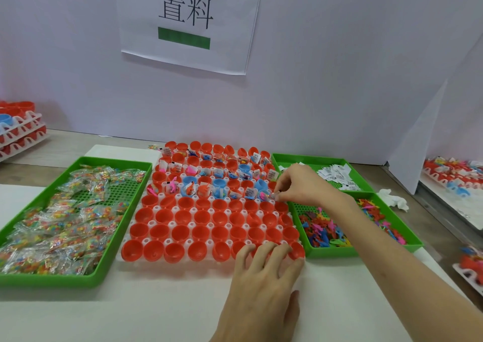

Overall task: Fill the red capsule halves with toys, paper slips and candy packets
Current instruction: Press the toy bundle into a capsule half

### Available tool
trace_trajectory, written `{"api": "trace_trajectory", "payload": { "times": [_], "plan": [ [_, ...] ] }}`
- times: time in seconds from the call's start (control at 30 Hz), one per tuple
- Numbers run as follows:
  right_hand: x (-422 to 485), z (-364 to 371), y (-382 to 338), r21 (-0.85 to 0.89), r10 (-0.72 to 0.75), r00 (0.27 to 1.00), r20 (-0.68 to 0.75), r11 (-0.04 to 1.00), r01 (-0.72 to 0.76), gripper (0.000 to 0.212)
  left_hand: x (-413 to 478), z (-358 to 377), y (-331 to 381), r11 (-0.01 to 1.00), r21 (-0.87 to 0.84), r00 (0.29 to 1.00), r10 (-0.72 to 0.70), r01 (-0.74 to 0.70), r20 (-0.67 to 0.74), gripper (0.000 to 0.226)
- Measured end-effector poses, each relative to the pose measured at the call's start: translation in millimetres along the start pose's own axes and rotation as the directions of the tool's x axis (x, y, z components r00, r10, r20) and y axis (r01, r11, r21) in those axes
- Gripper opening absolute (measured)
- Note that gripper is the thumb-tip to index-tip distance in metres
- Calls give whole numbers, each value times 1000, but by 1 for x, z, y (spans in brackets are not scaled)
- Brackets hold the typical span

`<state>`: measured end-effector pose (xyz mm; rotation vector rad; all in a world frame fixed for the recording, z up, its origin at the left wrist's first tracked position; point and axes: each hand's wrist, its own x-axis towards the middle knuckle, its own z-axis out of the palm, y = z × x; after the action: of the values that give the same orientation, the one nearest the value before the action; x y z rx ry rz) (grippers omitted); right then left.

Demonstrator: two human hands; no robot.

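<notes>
Left hand (264,281): lay flat, fingers straight, on the nearest row of red plastic capsule halves (183,218) at the near right corner of the white pegged rack (167,241); held nothing.
Right hand (300,182): fingertips pinched something too small to name, at the rack's right edge.
Capsule halves: far rows filled, near rows empty.
Room: green plastic trays (109,239) just beside both rack edges; open tabletop (156,315) along the near edge.

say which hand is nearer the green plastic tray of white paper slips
Right. The right hand is beside the green tray; the left hand rests on near-row red capsules.
</notes>
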<state>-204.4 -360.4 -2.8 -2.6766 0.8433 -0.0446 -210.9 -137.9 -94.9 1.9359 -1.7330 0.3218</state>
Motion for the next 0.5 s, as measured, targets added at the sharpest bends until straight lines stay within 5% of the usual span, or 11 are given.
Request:
{"api": "trace_trajectory", "payload": {
  "times": [0.5],
  "plan": [
    [-13, 10, 0, 94, 34, 987, -154, 995, -19, 17, 2, 1, -1, 1000, -14, 1000, 18, -18, -20, 53]
  ]
}}
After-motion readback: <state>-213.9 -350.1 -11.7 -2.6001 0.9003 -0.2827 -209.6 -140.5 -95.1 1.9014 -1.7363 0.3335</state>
